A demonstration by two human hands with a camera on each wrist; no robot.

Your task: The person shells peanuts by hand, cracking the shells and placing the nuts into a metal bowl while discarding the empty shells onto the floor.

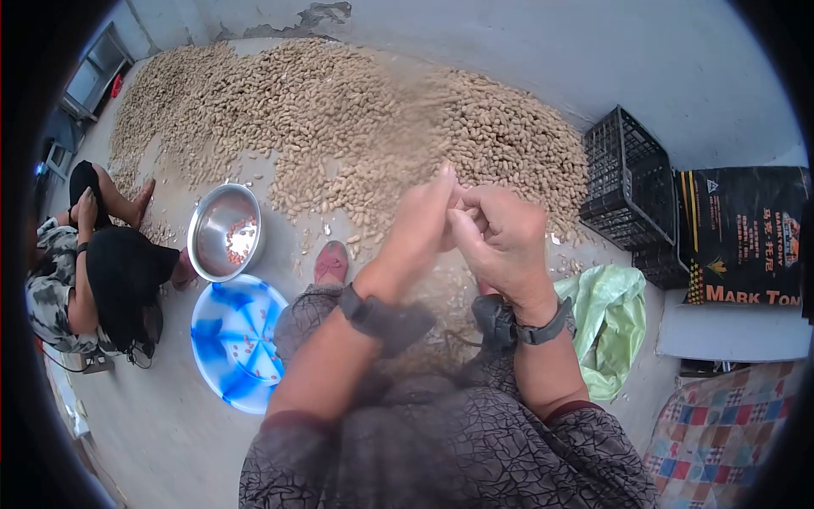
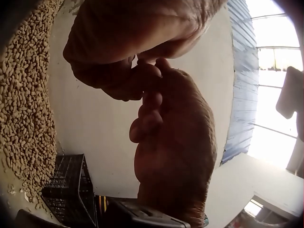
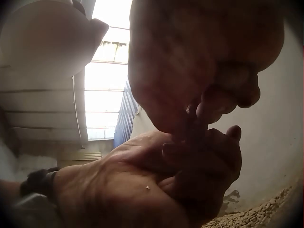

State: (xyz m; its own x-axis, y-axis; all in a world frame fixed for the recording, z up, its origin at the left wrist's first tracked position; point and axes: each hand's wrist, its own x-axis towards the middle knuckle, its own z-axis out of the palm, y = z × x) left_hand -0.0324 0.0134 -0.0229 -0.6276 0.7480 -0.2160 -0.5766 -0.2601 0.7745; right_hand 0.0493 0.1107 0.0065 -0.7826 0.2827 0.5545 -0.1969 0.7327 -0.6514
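Meeting in open air near edge of peanut pile (image 1: 331, 119): left hand (image 1: 420, 219), right hand (image 1: 506, 236), grip state unclear.

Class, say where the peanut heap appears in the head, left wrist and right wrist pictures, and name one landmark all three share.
Head: the peanut heap spreads across the upper part, along the wall.
Left wrist: the peanut heap runs down the left edge.
Right wrist: only a strip, at the lower right.
Shared landmark: the left hand and right hand, close together.
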